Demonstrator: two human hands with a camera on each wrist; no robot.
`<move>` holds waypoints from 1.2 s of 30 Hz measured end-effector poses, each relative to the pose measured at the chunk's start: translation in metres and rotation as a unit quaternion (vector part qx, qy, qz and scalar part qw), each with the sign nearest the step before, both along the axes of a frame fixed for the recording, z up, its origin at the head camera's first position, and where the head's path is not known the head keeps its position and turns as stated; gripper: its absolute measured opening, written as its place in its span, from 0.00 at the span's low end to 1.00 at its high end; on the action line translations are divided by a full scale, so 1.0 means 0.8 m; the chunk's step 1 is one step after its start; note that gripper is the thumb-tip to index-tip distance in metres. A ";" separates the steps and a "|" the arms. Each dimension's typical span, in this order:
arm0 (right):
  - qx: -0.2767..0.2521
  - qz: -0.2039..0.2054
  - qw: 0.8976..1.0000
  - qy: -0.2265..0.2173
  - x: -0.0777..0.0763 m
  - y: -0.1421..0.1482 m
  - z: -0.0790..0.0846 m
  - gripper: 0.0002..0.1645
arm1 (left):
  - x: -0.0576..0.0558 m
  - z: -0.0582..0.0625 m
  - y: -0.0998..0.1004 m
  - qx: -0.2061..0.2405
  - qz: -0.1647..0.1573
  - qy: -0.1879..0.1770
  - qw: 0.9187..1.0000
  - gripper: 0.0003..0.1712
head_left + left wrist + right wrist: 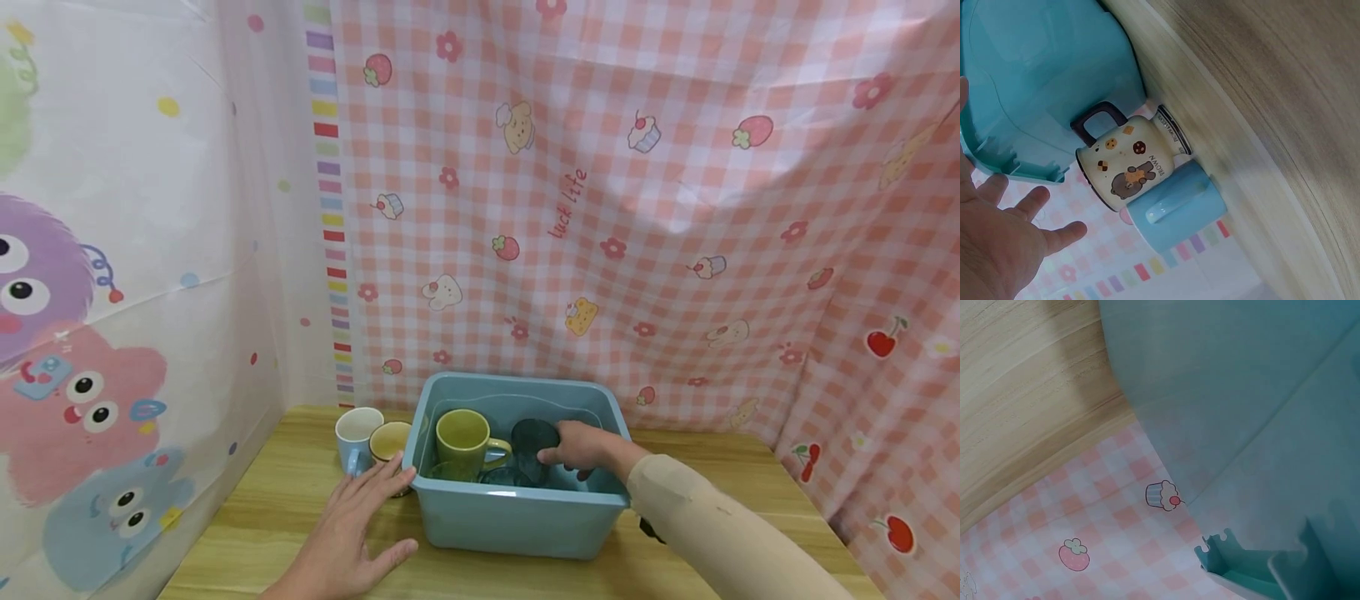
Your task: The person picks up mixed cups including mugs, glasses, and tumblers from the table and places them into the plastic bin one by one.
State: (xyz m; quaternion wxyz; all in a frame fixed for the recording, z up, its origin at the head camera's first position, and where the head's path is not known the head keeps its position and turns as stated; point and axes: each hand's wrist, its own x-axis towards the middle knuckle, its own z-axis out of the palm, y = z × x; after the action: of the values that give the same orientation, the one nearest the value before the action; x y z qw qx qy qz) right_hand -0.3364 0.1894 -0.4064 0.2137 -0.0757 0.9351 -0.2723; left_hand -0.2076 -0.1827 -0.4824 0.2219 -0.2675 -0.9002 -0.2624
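Observation:
A blue plastic bin (517, 521) stands on the table. My right hand (585, 446) reaches inside it and grips a dark glass cup (534, 437) at its right side; the lower fingers are partly hidden. A yellow-green mug (462, 433) stands in the bin's left part, with clear glassware (498, 476) low beside it, mostly covered by the front wall. My left hand (348, 517) has its fingers spread, fingertips near the bin's left rim. Left of the bin are a cream mug (1125, 162) with a bear print and dark handle and a light-blue mug (1179, 206), side by side.
The wooden table (262, 508) extends on both sides of the bin. A pink checked cloth (570, 208) hangs directly behind it, and a white patterned cloth (187, 333) hangs at the left. In the right wrist view, the bin wall (1229, 425) fills much of the picture.

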 end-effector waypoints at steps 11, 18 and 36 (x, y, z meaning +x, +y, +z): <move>0.007 -0.009 1.000 0.016 0.003 0.007 0.011 0.50 | 0.000 -0.005 -0.003 0.003 -0.006 0.016 1.000 0.48; -0.030 -0.002 1.000 -0.010 0.003 0.007 0.012 0.46 | 0.000 -0.006 -0.003 0.005 -0.005 0.013 1.000 0.49; -0.066 0.017 0.997 -0.040 0.004 0.009 0.010 0.43 | -0.001 -0.002 -0.001 0.002 -0.003 0.009 1.000 0.47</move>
State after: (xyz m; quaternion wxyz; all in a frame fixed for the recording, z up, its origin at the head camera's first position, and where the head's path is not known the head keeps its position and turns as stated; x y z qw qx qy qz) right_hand -0.3329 0.1962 -0.3985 0.2500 -0.0942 0.9044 -0.3326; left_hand -0.2084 -0.1834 -0.4840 0.2294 -0.2720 -0.8971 -0.2620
